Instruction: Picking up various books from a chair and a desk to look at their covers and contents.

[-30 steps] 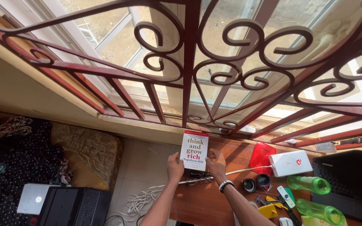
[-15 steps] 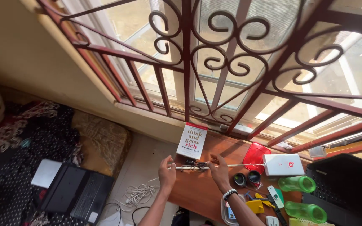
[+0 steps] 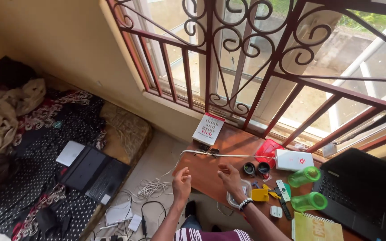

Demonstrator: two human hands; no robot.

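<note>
1. Hovering empty over the near left part of the wooden bench (image 3: pixel 215 178), the left hand (image 3: pixel 182 182) hangs at the bench's left edge with its grip loosely curled on nothing, and the right hand (image 3: pixel 231 177) floats over the wood with fingers spread apart, a beaded bracelet (image 3: pixel 245 204) on its wrist.
2. The white book (image 3: pixel 208 129) stands propped at the far edge of the bench, leaning against the foot of the red iron window grille (image 3: pixel 246 67), well apart from both hands.
3. A pair of glasses (image 3: pixel 207 151) lies just in front of the book, and a white cable (image 3: pixel 242 156) runs across the wood from there to a white router box (image 3: pixel 294 160).
4. Between the hands and the glasses lies bare wood; this is the open room on the bench.
5. To the right the surface is crowded: a red lid (image 3: pixel 268 151), two small dark round caps (image 3: pixel 256 168), a yellow tool (image 3: pixel 261 195), two green bottles (image 3: pixel 307 187) lying on their sides, a notebook (image 3: pixel 318 227) and an open black laptop (image 3: pixel 358 187).
6. Left of the bench edge the floor drops away, with a tangle of white cords (image 3: pixel 150 189).
7. Farther left a mattress (image 3: pixel 59 147) on the floor carries patterned cloth and a second laptop (image 3: pixel 95 172).
</note>
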